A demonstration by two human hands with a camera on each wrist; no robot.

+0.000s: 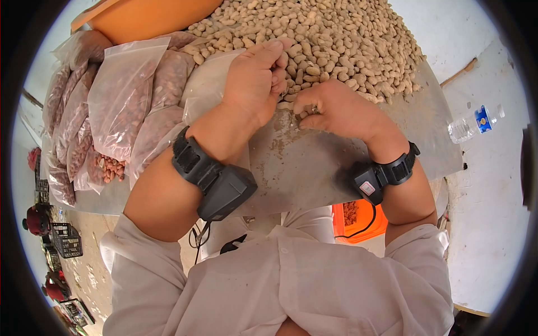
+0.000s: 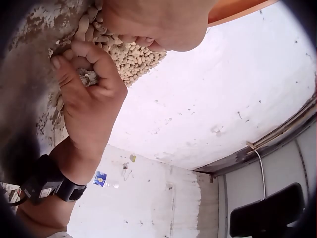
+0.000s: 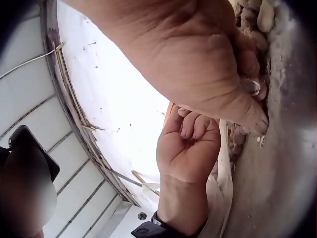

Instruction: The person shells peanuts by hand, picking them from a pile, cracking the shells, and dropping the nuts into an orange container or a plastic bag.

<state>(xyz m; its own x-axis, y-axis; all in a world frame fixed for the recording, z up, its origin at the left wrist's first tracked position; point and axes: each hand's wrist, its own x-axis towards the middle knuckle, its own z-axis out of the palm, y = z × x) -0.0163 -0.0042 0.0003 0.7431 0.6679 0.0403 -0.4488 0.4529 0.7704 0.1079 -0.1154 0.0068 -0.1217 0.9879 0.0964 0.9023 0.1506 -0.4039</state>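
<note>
A large heap of unshelled peanuts (image 1: 330, 39) covers the far part of the metal tabletop (image 1: 314, 168). My left hand (image 1: 252, 81) hovers at the heap's near left edge, its fingers curled in toward the palm; nothing shows in its grasp in the right wrist view. Just right of it, my right hand (image 1: 347, 112) is low at the heap's front edge, thumb and forefinger close to the tabletop. A greyish broken peanut shell (image 2: 88, 77) sits inside its curled fingers, seen also in the right wrist view. Shell crumbs and dirt lie under the fingertips.
Clear plastic bags of reddish shelled peanuts (image 1: 120, 106) are stacked on the left. An orange basin (image 1: 145, 19) stands behind them. At right is a plastic bottle (image 1: 471, 126) with a blue label. An orange container (image 1: 364, 227) sits below the table edge, near my lap.
</note>
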